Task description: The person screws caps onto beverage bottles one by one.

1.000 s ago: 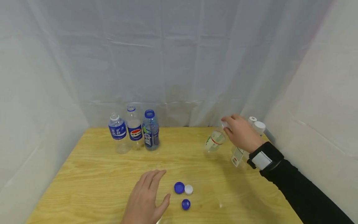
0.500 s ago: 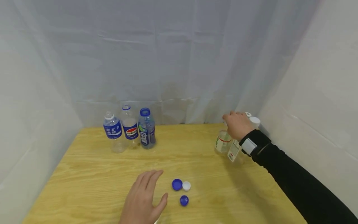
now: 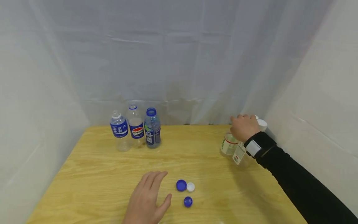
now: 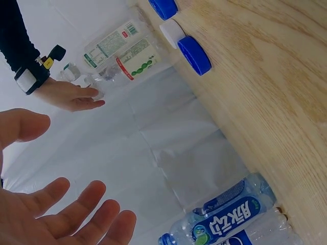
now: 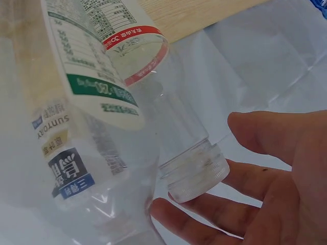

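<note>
My right hand is at the top of a clear plastic bottle with a red-banded label, at the back right of the table. In the right wrist view its fingers lie against the bottle's translucent cap, while the thumb stands apart from it. This bottle is upright, close beside a clear Suntory bottle with a white label. My left hand hovers over the front of the table, fingers spread and holding nothing. To its right lie a large blue cap, a white cap and a smaller blue cap.
At the back left stand three uncapped bottles: one with a blue label, a Pepsi bottle and a blue-tinted bottle. Another white-capped bottle is partly hidden behind my right hand. White sheeting surrounds the wooden table.
My right hand has carried the red-banded bottle rightward, from tilted to upright, next to the other bottles on the right. The left hand has stayed in about the same place.
</note>
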Demonstrator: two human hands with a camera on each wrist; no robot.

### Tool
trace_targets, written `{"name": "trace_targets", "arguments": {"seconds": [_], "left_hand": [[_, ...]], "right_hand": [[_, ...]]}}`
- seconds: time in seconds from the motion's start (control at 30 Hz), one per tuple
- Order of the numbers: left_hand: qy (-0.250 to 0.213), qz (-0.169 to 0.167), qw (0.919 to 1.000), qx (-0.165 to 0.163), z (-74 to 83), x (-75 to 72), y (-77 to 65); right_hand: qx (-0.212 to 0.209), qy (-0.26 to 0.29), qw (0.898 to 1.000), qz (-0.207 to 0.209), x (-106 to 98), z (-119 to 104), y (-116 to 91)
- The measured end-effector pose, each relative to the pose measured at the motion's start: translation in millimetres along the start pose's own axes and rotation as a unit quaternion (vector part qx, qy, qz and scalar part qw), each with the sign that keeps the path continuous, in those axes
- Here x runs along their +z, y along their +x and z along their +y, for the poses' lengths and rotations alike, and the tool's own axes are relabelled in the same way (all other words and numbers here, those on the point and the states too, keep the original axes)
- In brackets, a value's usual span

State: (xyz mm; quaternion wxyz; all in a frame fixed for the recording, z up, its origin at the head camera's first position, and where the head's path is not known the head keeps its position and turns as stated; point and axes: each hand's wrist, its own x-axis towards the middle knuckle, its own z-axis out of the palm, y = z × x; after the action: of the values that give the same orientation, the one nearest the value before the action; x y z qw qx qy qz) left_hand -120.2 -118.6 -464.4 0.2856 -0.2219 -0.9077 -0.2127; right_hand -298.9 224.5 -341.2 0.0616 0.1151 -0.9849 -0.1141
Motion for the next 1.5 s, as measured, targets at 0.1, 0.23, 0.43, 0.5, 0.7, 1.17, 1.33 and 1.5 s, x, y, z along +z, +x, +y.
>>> {"name": "trace_targets", "arguments": {"seconds": [0.1, 0.23, 0.43, 0.5, 0.7, 1.17, 1.33, 1.5], "left_hand": [[-0.001, 0.000, 1.0000, -0.002, 1.2, 0.3, 0.2], [0.000, -0.009, 0.9999, -0.007, 2.3, 0.5, 0.8], [0.000, -0.033, 0.9993, -0.016, 3.6, 2.1, 1.2], [0.000, -0.037, 0.9992, -0.018, 3.7, 2.8, 1.0], [0.005, -0.043, 0.9987, -0.027, 3.6, 3.4, 0.5], [0.004, -0.074, 0.9951, -0.065, 4.7, -0.2, -0.4], [0.004, -0.074, 0.9947, -0.071, 4.1, -0.7, -1.9], [0.007, -0.083, 0.9938, -0.074, 4.1, -1.1, -1.8]], "right_hand": [[0.004, 0.008, 1.000, -0.002, 0.0, 0.5, -2.1], [0.005, 0.018, 1.000, 0.004, 1.0, 3.0, -7.1], [-0.005, 0.009, 0.999, 0.039, 5.3, 5.3, -16.5], [-0.012, 0.004, 0.998, 0.059, 6.8, 4.8, -18.5], [-0.038, 0.017, 0.992, 0.118, 7.3, -0.8, -25.9], [-0.106, 0.122, 0.975, 0.150, 11.0, -28.6, -48.0], [-0.108, 0.171, 0.969, 0.145, 11.9, -40.8, -57.0], [-0.117, 0.206, 0.960, 0.151, 13.3, -51.7, -67.9]]}}
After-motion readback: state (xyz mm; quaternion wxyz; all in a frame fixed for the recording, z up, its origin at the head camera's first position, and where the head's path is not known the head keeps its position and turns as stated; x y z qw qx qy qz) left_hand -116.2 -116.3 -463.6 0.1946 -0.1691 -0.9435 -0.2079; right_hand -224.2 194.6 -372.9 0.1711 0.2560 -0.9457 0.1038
